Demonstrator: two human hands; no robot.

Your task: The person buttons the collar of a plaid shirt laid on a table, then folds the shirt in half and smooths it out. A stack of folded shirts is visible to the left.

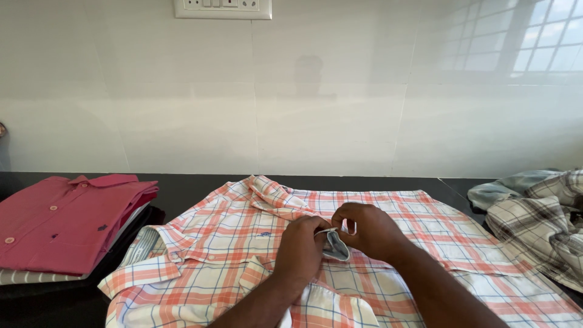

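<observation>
Fabric of an orange-and-white plaid shirt (388,243) fills the lower middle of the frame, spread flat on a dark countertop (188,188), collar toward the wall. At the centre of the picture both hands meet on the shirt's front edge, where a small flap with a pale grey lining (336,244) is turned up. The left hand (302,246) is curled narrow, fingers pinched on that flap from the left; the right hand (367,229) closes on the same edge from the right, thumb and fingertips nipped together. Both forearms enter from the bottom edge.

At the left of the frame lies a folded red shirt (61,222), buttons up, on top of a stack of other folded clothes. At the right edge a crumpled heap of grey checked cloth (537,218) rests just beside the plaid shirt's sleeve. Behind runs a white tiled wall (328,109), with a switch plate (222,8) at the top.
</observation>
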